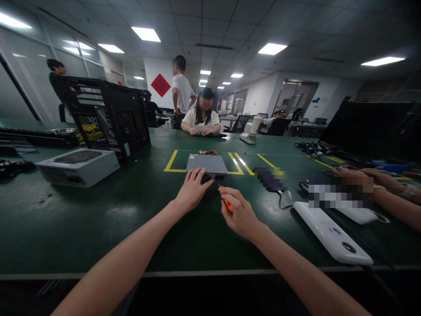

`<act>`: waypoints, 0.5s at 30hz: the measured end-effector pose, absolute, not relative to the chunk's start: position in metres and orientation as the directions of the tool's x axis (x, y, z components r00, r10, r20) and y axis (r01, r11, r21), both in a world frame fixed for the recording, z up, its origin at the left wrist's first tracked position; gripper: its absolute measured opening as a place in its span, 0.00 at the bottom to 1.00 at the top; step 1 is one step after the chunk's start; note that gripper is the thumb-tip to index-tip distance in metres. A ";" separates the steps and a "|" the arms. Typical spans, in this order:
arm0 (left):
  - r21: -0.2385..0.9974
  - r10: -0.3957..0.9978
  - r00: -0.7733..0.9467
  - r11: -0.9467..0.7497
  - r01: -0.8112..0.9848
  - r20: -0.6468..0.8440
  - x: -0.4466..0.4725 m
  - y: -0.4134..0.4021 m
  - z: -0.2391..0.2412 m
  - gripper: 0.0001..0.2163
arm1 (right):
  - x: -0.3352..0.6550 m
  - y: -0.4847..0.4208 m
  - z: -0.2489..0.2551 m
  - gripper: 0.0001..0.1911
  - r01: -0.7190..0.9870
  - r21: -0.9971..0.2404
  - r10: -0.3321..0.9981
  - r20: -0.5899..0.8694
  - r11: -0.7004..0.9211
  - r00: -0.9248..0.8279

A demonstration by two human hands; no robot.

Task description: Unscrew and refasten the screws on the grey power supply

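A flat grey computer power supply [210, 162] lies on the green table inside yellow tape lines, with coloured wires at its far side. My left hand [192, 188] grips its near left edge, fingers on the top and thumb along the front face. In my right hand [240, 213] is a screwdriver [227, 203] with an orange handle, held between thumb and fingers. Its thin shaft points at the near face of the power supply, close to the socket at the right. Whether the tip touches anything is too small to tell.
To the left stand a larger grey power supply [80, 166] and an open black computer case [112, 118]. White oblong devices [329, 230] with cables lie at the right, near a co-worker's hands [351, 177]. Another person [202, 118] sits across the table.
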State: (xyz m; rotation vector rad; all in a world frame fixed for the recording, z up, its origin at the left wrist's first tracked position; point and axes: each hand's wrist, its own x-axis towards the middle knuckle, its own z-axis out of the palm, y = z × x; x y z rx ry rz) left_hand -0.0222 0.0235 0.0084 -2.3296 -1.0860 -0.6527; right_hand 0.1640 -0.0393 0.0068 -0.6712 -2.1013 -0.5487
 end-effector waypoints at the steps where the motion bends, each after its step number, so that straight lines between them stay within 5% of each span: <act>1: -0.222 0.562 0.570 -0.568 0.793 0.599 -0.022 0.023 0.009 0.19 | 0.164 -0.040 0.007 0.20 0.639 0.131 0.270 0.829 0.758 -0.490; 15: -0.201 0.554 0.567 -0.584 0.787 0.610 -0.023 0.026 0.006 0.19 | 0.165 -0.038 0.005 0.21 0.699 0.100 0.262 0.882 0.708 -0.391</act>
